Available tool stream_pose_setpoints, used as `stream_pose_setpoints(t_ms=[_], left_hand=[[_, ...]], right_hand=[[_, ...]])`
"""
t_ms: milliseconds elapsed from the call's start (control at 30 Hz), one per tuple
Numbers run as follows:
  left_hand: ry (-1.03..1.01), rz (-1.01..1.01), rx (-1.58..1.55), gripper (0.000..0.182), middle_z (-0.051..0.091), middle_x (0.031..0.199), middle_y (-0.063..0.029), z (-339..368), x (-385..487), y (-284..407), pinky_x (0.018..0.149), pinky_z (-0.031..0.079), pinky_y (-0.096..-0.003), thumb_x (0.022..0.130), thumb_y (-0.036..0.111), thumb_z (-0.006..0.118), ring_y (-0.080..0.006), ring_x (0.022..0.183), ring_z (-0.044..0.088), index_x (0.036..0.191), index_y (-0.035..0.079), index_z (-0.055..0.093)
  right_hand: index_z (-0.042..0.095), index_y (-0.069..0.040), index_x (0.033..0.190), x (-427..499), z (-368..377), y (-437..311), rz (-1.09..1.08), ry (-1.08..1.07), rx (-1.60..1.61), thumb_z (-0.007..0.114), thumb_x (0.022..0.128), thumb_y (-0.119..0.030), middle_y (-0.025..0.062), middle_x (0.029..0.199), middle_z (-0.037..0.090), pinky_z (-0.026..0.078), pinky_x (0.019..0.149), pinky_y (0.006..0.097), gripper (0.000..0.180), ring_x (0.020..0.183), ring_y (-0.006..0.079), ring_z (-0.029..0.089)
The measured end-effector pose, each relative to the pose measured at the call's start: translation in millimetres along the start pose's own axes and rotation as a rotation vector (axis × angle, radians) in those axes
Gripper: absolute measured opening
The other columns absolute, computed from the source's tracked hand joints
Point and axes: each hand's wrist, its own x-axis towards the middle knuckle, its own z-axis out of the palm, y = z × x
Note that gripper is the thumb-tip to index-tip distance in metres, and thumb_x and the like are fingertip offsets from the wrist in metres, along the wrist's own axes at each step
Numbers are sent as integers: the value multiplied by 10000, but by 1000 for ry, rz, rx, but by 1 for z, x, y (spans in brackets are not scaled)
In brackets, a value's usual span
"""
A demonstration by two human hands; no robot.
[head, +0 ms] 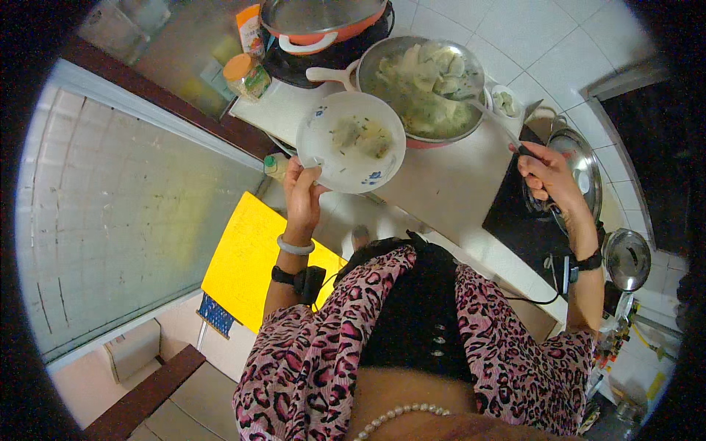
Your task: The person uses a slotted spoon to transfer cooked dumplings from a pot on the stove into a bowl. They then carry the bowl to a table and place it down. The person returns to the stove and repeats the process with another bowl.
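Observation:
My left hand grips the near rim of a white plate with blue flower marks. A small heap of pale food with green bits lies on the plate. Beyond it stands a pan with a cream handle, full of pale sliced food in greenish liquid. The plate overlaps the pan's near left side in view. In my right hand is the dark handle of a long metal utensil. Its head is over or in the food at the pan's right; steam or glare blurs that end.
An orange pot with white handles sits on a black burner at the back. A jar with an orange lid and a packet stand left of it. A small bowl and metal lids lie right. A yellow panel is lower left.

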Motion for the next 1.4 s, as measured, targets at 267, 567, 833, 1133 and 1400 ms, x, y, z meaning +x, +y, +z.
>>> stream_pose_setpoints(t_ms=[267, 567, 833, 1133, 1400], left_hand=[[18, -11, 39, 209, 639, 1043, -70, -6, -5, 3, 712, 608, -331, 867, 85, 567, -173, 895, 660, 1075, 73, 549], [71, -2, 4, 190, 636, 1039, -60, -6, -4, 1, 668, 613, -319, 871, 86, 566, -166, 887, 663, 1061, 73, 553], [30, -1, -21, 180, 617, 975, -40, 9, 13, 9, 609, 595, -292, 867, 58, 572, -142, 849, 636, 1042, 80, 538], [29, -19, -23, 193, 525, 892, -39, 24, 29, -8, 628, 610, -382, 847, 44, 585, -175, 792, 592, 1007, 73, 480], [51, -49, -33, 283, 504, 959, -81, 37, 42, -12, 659, 619, -441, 848, 41, 578, -225, 836, 592, 1091, 50, 433]], right_hand=[[614, -14, 1052, 37, 15, 28, 49, -74, -76, 602, 946, -117, -20, 741, 551, 293, 395, 194, 149, 499, 32, 399], [594, 1, 1193, 25, 5, 20, 82, -85, -15, 583, 958, -115, -14, 793, 553, 286, 392, 191, 262, 509, 28, 401], [596, -27, 1288, -14, 2, -19, -114, -74, 5, 566, 962, -96, -48, 774, 492, 204, 392, 165, 335, 497, -13, 329], [495, -4, 1346, -12, 21, 2, 40, 41, -76, 606, 944, -109, 3, 834, 577, 292, 405, 180, 430, 545, 26, 433], [454, -15, 1410, -38, 60, 2, -119, -15, -128, 614, 954, -112, -4, 809, 580, 317, 414, 195, 493, 541, 31, 429]])
